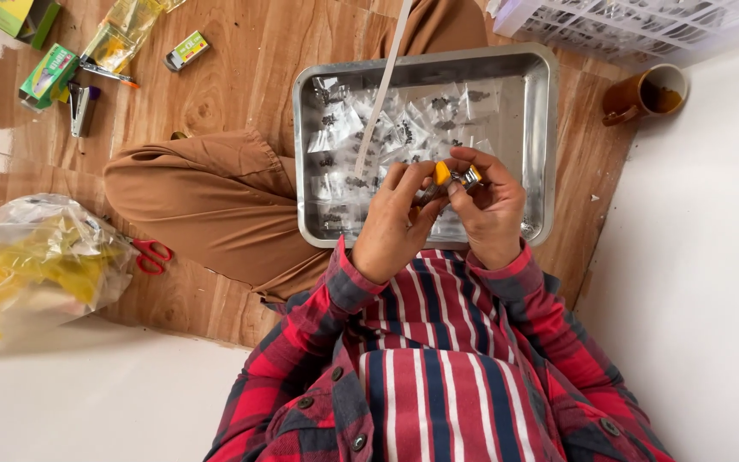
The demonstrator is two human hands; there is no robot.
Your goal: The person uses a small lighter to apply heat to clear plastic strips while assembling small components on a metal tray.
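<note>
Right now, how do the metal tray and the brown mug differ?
The metal tray is a broad, shallow, silver rectangle; the brown mug is small, round and deep, with a handle. The tray holds many small clear packets; the mug seems to hold only dark liquid. The tray lies right under both hands; the mug stands off beside a white crate. Both rest on the wooden floor.

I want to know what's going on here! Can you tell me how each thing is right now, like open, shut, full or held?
Left hand: pinching the stapler.
Right hand: gripping the stapler.
Small yellow and metal stapler: held over the tray.
Metal tray: full of small sealed clear bags.
Red scissors: lying shut on the floor.
Brown mug: upright, liquid inside.
Big plastic bag: stuffed with yellow things.
</note>
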